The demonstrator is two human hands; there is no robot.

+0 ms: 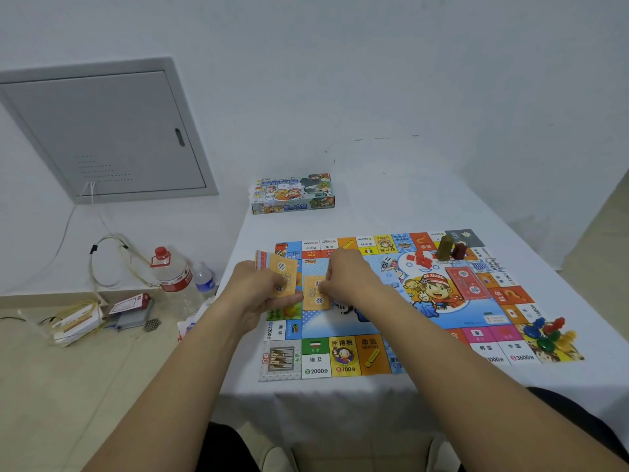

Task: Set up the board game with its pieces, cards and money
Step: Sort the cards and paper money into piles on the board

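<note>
The game board (343,356) lay on the white-covered bench (391,206), filling the centre and right of the frame. Over its left part, the left hand (258,287) gripped a stack of orange cards (284,274), fingers curled round them. Just to the right, the right hand (343,274) pinched a single orange card (315,296) lying on the board. A red card stack (468,282) sat right of centre, a die (387,263) above centre, coloured pawns (548,332) at the board's lower right corner. The game box (292,194) stood at the upper middle.
</note>
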